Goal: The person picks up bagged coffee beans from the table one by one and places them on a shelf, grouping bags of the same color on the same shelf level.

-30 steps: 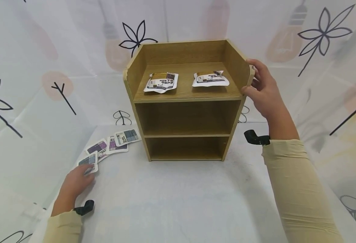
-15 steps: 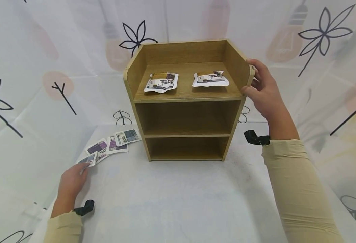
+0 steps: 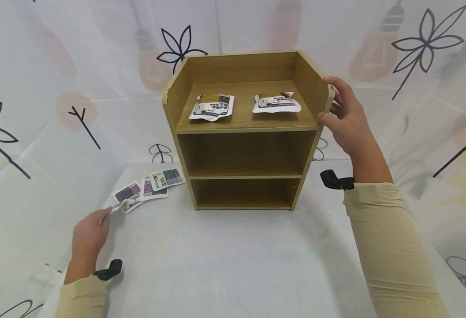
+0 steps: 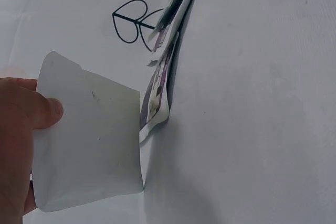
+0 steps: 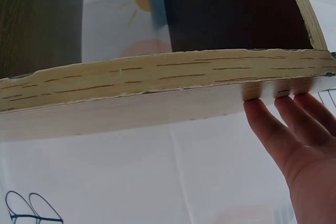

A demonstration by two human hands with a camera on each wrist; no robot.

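I've got the flat pouch (image 4: 89,135) lower left in the head view, almost edge-on, free end pointing upper right at the purple-printed pouches (image 3: 127,192); can't tell if it touches them. Left wrist view: pale blank back to camera, taller span running top to bottom; it's foreshortened, so can't confirm true long axis. My left hand (image 3: 91,232) pinches one edge, thumb on the blank face, fingers behind, clamped. My right hand (image 3: 349,119) grips the wooden shelf (image 3: 246,130) by its right side panel, upper right of centre: thumb at the front edge, fingertips pressing the outer face. Two gold-and-white pouches (image 3: 213,108) lie on its top board, upper middle.
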